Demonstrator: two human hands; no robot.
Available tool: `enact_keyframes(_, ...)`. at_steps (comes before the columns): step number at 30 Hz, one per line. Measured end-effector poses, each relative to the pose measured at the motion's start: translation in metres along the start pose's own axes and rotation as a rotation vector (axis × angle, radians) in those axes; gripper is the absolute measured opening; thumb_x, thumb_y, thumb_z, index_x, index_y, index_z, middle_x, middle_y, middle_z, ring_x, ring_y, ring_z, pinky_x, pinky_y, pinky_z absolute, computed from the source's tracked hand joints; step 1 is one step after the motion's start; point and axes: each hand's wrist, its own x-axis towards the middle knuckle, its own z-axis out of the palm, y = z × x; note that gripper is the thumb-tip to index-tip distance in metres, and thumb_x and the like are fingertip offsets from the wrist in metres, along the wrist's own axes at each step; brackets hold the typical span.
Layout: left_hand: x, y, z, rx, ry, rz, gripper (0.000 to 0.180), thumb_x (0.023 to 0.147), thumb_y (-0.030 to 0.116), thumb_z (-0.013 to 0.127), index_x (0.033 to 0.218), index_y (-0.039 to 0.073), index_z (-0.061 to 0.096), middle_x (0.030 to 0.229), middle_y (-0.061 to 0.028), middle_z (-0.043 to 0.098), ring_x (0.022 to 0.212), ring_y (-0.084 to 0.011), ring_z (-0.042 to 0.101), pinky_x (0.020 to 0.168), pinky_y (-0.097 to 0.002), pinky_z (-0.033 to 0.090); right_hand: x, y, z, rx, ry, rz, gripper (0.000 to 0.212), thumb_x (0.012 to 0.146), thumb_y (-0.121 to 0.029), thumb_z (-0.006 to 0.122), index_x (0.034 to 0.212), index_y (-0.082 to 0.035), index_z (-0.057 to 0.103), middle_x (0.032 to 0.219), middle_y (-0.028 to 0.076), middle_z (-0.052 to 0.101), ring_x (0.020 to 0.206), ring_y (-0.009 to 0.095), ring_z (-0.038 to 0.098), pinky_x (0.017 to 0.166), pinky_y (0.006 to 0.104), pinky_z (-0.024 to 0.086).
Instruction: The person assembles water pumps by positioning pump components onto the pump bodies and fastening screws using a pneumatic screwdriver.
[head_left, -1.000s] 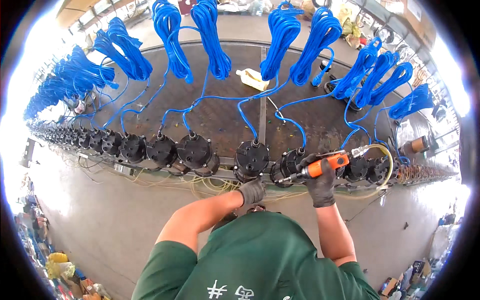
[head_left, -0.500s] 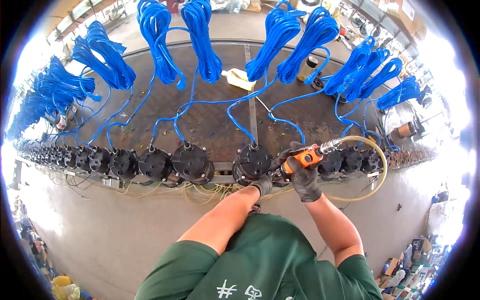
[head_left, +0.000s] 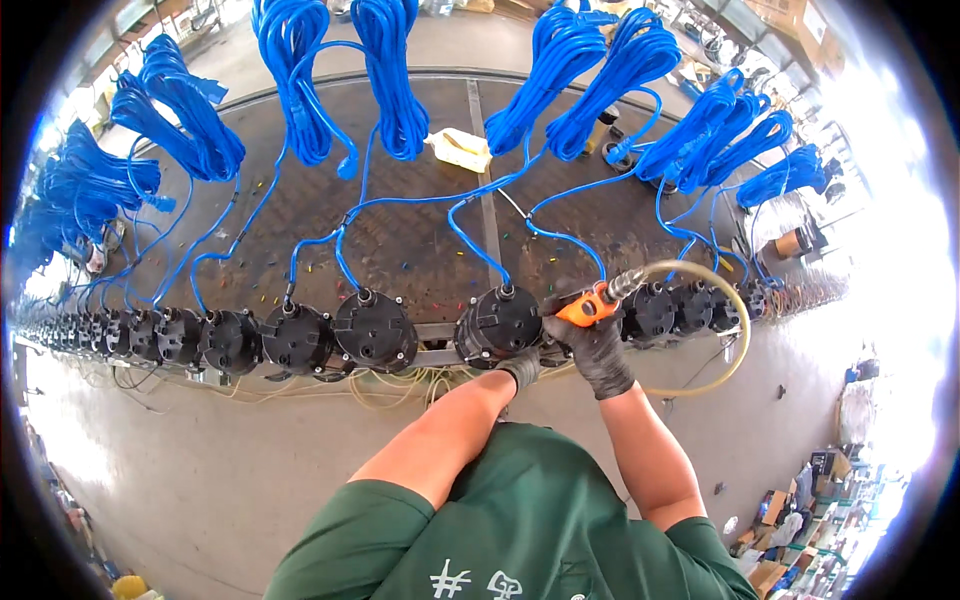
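Note:
My right hand [head_left: 597,358], in a dark glove, is wrapped round an orange air-powered hand tool [head_left: 588,306]. A metal coupling and a clear yellowish hose [head_left: 742,345] lead from its far end. The tool is just right of a round black motor-like housing [head_left: 503,322], with a blue cable coming from its top. My left hand [head_left: 524,368], also gloved, reaches in low at the near side of this housing. Its fingers are hidden behind the housing and the right hand. Where the tool's working tip touches is hidden too.
More black housings [head_left: 375,330] stand in a row along the near edge of the dark table [head_left: 400,255]. Coiled blue cables [head_left: 390,80] hang beyond them. A pale yellow plastic bottle [head_left: 460,150] lies on the table. Thin pale tubes [head_left: 400,385] dangle below the edge.
The whole view has shifted slightly left. My right hand has closed further over the orange tool, covering more of its near end. My left hand stays low beside the same housing.

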Motion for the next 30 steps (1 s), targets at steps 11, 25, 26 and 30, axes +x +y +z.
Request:
enact_keyframes(11, -0.054, -0.003, -0.017, 0.046, -0.241, 0.238, 0.014, 0.086, 0.017, 0.066, 0.092, 0.009, 0.075, 0.094, -0.0172, 0.073, 0.091, -0.0342, 0.071, 0.078, -0.0453, 0.055, 0.01, 0.016, -0.004, -0.209, -0.005, -0.138, 0.007, 0.076, -0.007, 0.072, 0.08, -0.005, 0.067, 0.081, 0.001, 0.07, 0.08, 0.012, 0.067, 0.073, 0.0293, 0.054)
enact_keyframes(25, -0.13, -0.14, -0.029, -0.212, 0.717, -0.608, 0.031, 0.092, 0.013, 0.065, 0.122, 0.004, 0.063, 0.111, -0.0159, 0.07, 0.105, -0.0313, 0.069, 0.091, -0.0421, 0.054, 0.012, 0.013, 0.04, 0.18, 0.393, -0.167, 0.027, 0.082, -0.012, 0.078, 0.102, -0.006, 0.061, 0.085, 0.001, 0.067, 0.073, 0.013, 0.063, 0.067, 0.0283, 0.053)
enact_keyframes(26, -0.153, -0.176, -0.017, -0.42, 0.649, -0.643, 0.027, 0.093, 0.01, 0.063, 0.119, 0.004, 0.065, 0.111, -0.0158, 0.069, 0.104, -0.0308, 0.069, 0.092, -0.0412, 0.054, 0.009, 0.01, 0.041, 0.068, 0.173, -0.143, 0.031, 0.08, -0.014, 0.081, 0.103, -0.006, 0.061, 0.088, 0.002, 0.067, 0.075, 0.013, 0.064, 0.067, 0.0289, 0.054)
enact_keyframes(30, -0.079, -0.076, -0.085, -2.195, 0.452, -0.806, 0.022, 0.096, 0.009, 0.054, 0.109, 0.01, 0.071, 0.101, -0.0078, 0.073, 0.094, -0.017, 0.069, 0.086, -0.0349, 0.056, -0.023, 0.051, -0.007, -0.083, 0.099, -0.113, 0.048, 0.077, -0.012, 0.089, 0.118, -0.007, 0.065, 0.104, 0.003, 0.073, 0.095, 0.015, 0.069, 0.085, 0.0326, 0.057)
